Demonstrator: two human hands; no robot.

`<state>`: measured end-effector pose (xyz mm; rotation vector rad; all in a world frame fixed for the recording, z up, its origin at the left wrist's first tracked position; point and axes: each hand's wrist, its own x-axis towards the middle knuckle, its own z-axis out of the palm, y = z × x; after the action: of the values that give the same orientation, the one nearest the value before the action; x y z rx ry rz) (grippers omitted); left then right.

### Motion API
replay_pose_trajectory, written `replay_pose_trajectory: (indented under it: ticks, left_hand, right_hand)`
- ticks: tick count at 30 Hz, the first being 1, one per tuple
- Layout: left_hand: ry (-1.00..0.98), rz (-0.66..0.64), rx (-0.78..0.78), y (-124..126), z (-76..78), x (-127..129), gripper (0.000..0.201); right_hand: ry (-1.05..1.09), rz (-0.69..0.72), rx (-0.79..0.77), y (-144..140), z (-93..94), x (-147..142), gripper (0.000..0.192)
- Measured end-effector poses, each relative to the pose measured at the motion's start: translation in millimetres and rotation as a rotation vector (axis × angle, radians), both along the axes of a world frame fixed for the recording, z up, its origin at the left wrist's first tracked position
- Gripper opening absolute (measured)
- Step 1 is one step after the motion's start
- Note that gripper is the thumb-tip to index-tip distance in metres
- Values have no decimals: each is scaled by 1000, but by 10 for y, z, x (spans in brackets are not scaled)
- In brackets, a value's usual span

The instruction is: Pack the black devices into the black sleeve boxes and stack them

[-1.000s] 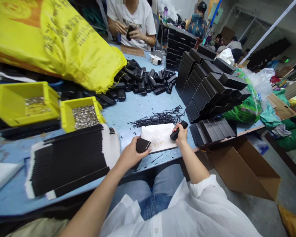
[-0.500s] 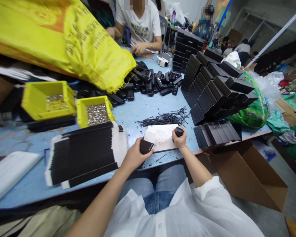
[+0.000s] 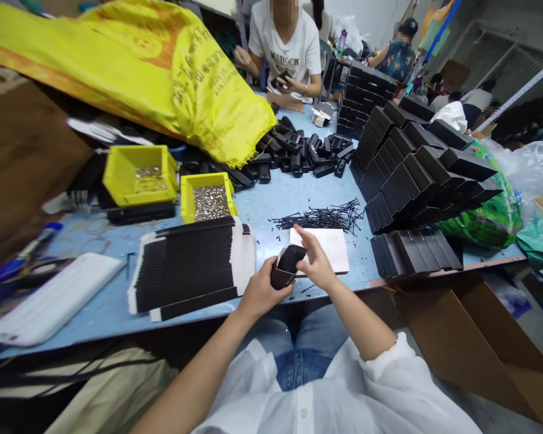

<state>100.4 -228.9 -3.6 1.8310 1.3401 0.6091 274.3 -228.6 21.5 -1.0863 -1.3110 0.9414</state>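
Note:
My left hand [image 3: 259, 290] is wrapped around a small black cardboard box [image 3: 280, 278], held tilted above the front edge of the table. A rounded black plastic device [image 3: 292, 257] stands partly inside it, its upper end sticking out. Beside the device is my right hand [image 3: 319, 263], fingers stretched and apart, with the thumb at the device's side. Behind the hands a white pad [image 3: 328, 248] lies on the table, and just beyond it spreads a pile of thin black sticks [image 3: 328, 218].
Left of my hands lie flat black cartons [image 3: 190, 259] and yellow bins [image 3: 208, 202] of small metal parts. Black boxes [image 3: 407, 175] are stacked at the right. Black devices [image 3: 308, 150] heap beside a yellow sack [image 3: 226, 102]. A co-worker [image 3: 285, 45] sits opposite. A cardboard carton [image 3: 466, 337] stands lower right.
My right hand has brought the black device from the right over to the box in my left hand, and its grip has loosened. The device now sits partly in the box.

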Motion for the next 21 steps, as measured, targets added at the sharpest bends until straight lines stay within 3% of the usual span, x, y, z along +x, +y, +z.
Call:
replay_pose_trajectory:
  ticks: [2, 5, 7, 8, 10, 14, 15, 17, 19, 21]
  left_hand:
    - [-7, 67, 17, -12, -4, -48, 64]
    - [-2, 126, 16, -12, 3, -92, 68]
    - [-7, 107, 14, -4, -3, -97, 71]
    - [-13, 87, 22, 0, -13, -94, 73]
    - [-25, 43, 54, 4, -47, -82, 81]
    - [-22, -16, 96, 2, -133, -48, 92]
    - [-21, -19, 96, 5, -151, -41, 90]
    - [-25, -13, 104, 16, -177, -32, 82]
    - [-39, -9, 136, 37, -195, -33, 69]
    - [-51, -18, 180, 67, -199, -36, 52]
  right_hand:
    - [-236, 43, -13, -102, -99, 182, 41]
    - [-708, 326, -66, -295, -278, 419, 13]
    - [-901, 480, -81, -402, -373, 493, 12]
    - [-926, 481, -86, -435, -393, 501, 13]
    - [-804, 332, -94, -451, -355, 461, 12]
    - [-191, -210, -51, -322, -57, 215, 28]
    - [-146, -240, -25, -275, 17, 147, 27]
    - [-240, -169, 22, -186, 102, 44, 15]
    - [-343, -115, 15, -116, 80, -4, 11]
    - [-244, -163, -99, -71, -29, -19, 24]
